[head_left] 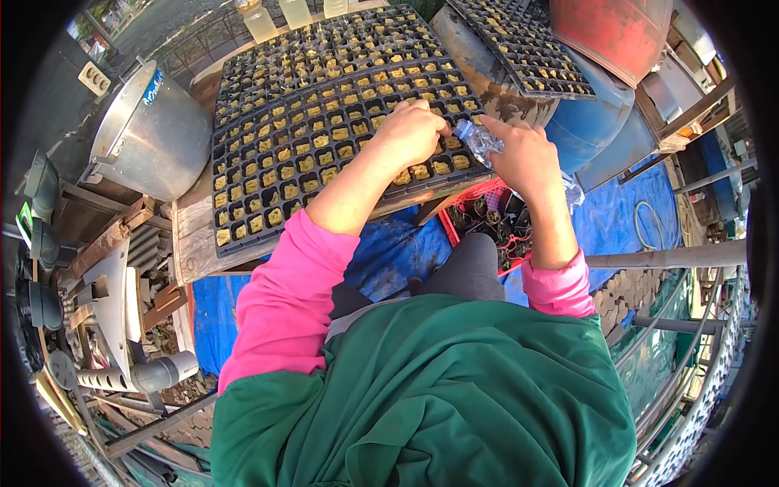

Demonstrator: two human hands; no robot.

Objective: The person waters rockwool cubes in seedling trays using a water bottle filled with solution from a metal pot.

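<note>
Black cell trays with yellowish plugs in their cells lie on a wooden table. Over the right part of the near tray is my left hand, its fingers bent together; what they hold, if anything, is too small to make out. My right hand is wrapped round a clear plastic bottle, its blue-tinted neck pointing left toward my left fingertips. The bottle's lower end shows below my right wrist. Both hands are close together above the tray's right edge.
A large metal pot stands left of the trays. Another cell tray rests on barrels at the upper right, near a red drum. A red crate with small plants sits below the table edge. Bottles stand behind.
</note>
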